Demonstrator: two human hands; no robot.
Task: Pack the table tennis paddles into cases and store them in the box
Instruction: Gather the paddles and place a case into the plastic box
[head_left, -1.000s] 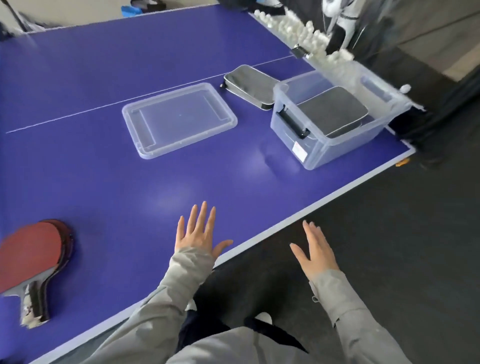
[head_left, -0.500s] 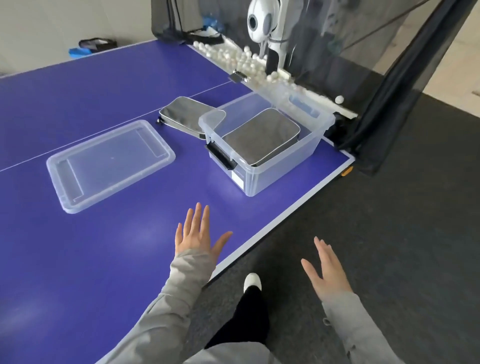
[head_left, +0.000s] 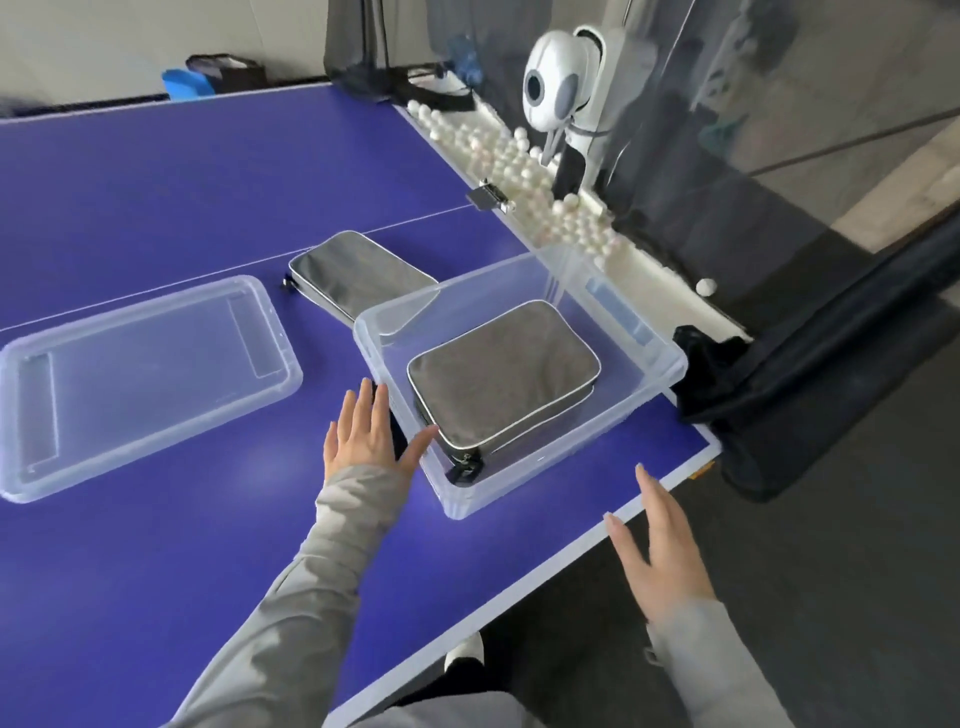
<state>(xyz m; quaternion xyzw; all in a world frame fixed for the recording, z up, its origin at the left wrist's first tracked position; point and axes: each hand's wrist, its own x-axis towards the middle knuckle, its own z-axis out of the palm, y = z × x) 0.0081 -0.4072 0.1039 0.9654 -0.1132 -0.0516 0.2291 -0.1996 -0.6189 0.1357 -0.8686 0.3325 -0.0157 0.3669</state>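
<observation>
A clear lid (head_left: 140, 379) lies flat at the left of the purple worktop (head_left: 156, 561), with bare worktop on its near side. Right of it, past the white centre line, a grey loose case (head_left: 353, 278) lies flat, its near corner hidden behind the box's far-left corner. The left hand (head_left: 363, 439) is released, fingers straight and spread, just beside the box's left wall with the thumb pointing toward that wall; whether it touches cannot be told. The clear box (head_left: 519, 470) stands open near the worktop's right corner, and a grey packed case (head_left: 498, 374) lies in it, tilted, with room along the far wall. The right hand (head_left: 660, 551) is also released, fingers straight, over the worktop's near edge and apart from the box's near corner. Behind the box, white balls (head_left: 524, 171) fill a tray along the worktop's right edge, beside a white ball machine (head_left: 556, 88). Dark netting (head_left: 810, 395) hangs close at the box's right.
</observation>
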